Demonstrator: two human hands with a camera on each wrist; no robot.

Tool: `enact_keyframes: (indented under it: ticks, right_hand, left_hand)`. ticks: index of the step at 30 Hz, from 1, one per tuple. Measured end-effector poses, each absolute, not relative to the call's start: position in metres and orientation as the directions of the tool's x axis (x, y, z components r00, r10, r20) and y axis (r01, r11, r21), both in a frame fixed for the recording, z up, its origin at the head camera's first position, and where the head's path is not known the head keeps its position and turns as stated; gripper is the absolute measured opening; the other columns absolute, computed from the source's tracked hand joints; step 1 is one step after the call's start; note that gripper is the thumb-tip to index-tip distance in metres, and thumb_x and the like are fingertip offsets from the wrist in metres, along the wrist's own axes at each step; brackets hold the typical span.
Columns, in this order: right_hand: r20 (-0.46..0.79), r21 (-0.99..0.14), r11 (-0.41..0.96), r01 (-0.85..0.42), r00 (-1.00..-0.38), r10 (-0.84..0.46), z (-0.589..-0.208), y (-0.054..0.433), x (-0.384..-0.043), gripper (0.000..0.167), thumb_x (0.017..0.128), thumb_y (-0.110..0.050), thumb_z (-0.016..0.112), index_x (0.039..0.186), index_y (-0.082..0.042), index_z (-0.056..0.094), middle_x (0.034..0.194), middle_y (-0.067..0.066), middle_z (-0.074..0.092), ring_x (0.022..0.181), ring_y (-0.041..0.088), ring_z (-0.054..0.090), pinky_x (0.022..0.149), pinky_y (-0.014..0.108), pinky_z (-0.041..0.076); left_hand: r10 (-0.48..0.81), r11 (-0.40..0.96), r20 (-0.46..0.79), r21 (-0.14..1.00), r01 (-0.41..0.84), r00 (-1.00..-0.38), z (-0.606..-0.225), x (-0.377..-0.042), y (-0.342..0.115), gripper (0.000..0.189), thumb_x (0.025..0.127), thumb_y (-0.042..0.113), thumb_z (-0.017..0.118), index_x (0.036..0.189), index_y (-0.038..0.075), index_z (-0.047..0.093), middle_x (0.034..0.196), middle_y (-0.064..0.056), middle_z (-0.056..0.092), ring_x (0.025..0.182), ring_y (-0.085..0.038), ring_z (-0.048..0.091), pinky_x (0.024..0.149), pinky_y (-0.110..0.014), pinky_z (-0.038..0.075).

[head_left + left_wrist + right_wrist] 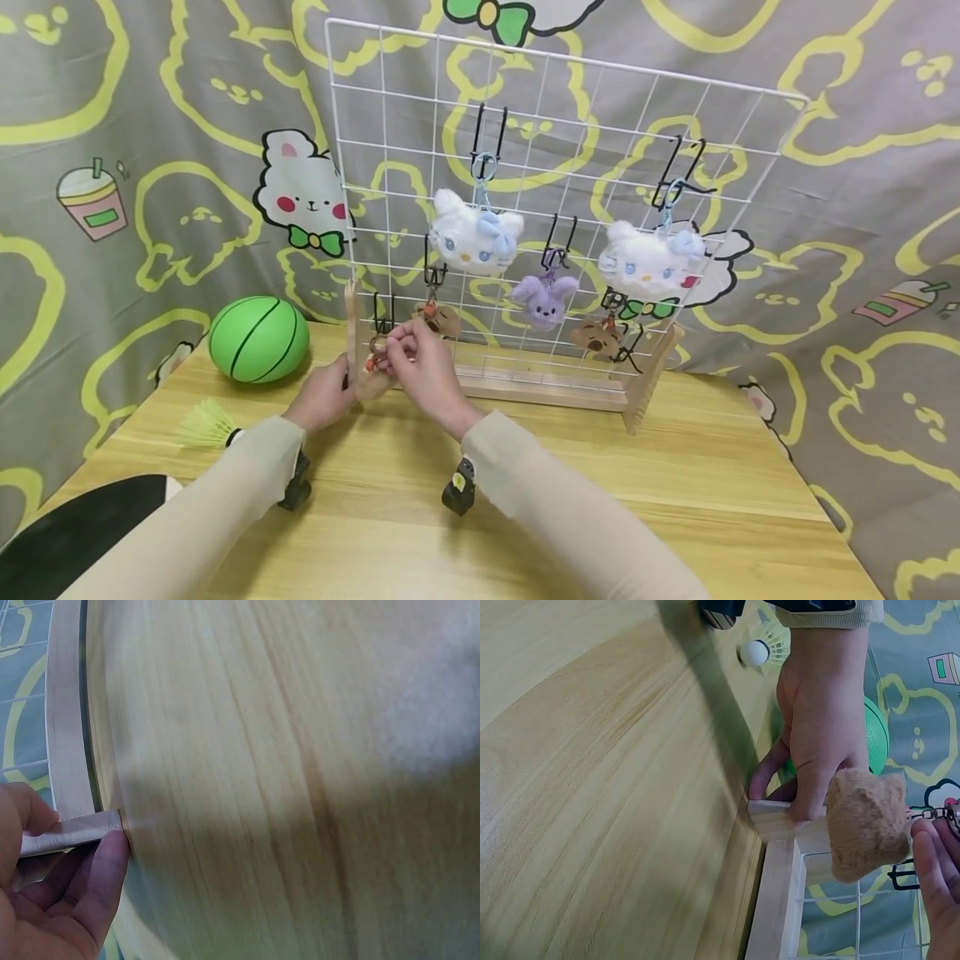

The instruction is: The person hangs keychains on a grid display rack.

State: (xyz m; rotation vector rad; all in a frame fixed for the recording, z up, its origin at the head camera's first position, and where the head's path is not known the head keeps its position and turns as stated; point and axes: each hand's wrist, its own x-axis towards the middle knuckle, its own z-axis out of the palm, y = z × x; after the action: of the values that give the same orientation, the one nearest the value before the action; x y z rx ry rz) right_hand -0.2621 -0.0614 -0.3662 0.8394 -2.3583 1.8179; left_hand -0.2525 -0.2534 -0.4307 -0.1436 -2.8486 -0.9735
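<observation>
My right hand (431,371) pinches the chain and ring of a brown plush keychain (866,825) at the lower left of a white wire grid rack (570,62). A black hook (384,315) is right beside the ring; whether the ring is on it I cannot tell. My left hand (326,396) grips the rack's left wooden foot (75,832) between thumb and fingers. Also on the rack hang two white cat plushes (477,237) with blue bows, a purple plush (546,302) and two more brown plushes (596,337), one partly behind my right hand.
A green ball (258,339) stands left of the rack, with a yellow shuttlecock (206,427) in front of it. Something black with a rounded edge (90,525) lies at the table's lower left. Patterned grey cloth (202,75) surrounds the wooden table (375,533).
</observation>
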Motion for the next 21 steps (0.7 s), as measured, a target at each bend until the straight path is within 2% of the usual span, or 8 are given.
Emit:
enact_keyframes:
  ticks: [5,13,21]
  right_hand:
    - [0.363,-0.884,0.141,-0.445,-0.846,-0.391,-0.3655,-0.0641,-0.2606,0.011,0.106,-0.003,0.054,0.112,0.005,0.058,0.1,0.025,0.075,0.092,0.036,0.076,0.077,0.023,0.062]
    - [0.37,-0.85,0.239,-0.469,-0.856,-0.362,-0.3667,-0.0658,-0.2614,0.01,0.106,-0.005,0.053,0.111,0.001,0.058,0.098,0.019,0.076,0.09,0.03,0.076,0.074,0.019,0.059]
    - [0.366,-0.847,0.261,-0.463,-0.864,-0.347,-0.3691,-0.0681,-0.2669,0.009,0.106,-0.005,0.055,0.111,0.001,0.058,0.098,0.019,0.076,0.088,0.027,0.075,0.073,0.017,0.058]
  left_hand:
    - [0.043,0.79,0.151,0.6,0.126,-0.988,-0.4289,-0.2515,-0.2524,0.027,0.099,0.008,0.056,0.121,-0.009,0.056,0.08,-0.015,0.063,0.07,-0.024,0.059,0.059,-0.032,0.045]
    - [0.046,0.78,0.146,0.612,0.127,-0.988,-0.4288,-0.2516,-0.2523,0.031,0.098,0.009,0.057,0.124,-0.008,0.056,0.08,-0.015,0.066,0.067,-0.022,0.06,0.058,-0.031,0.047]
    - [0.048,0.779,0.138,0.615,0.123,-0.989,-0.4298,-0.2523,-0.2539,0.029,0.096,0.005,0.057,0.122,-0.009,0.055,0.082,-0.016,0.065,0.068,-0.023,0.059,0.058,-0.031,0.047]
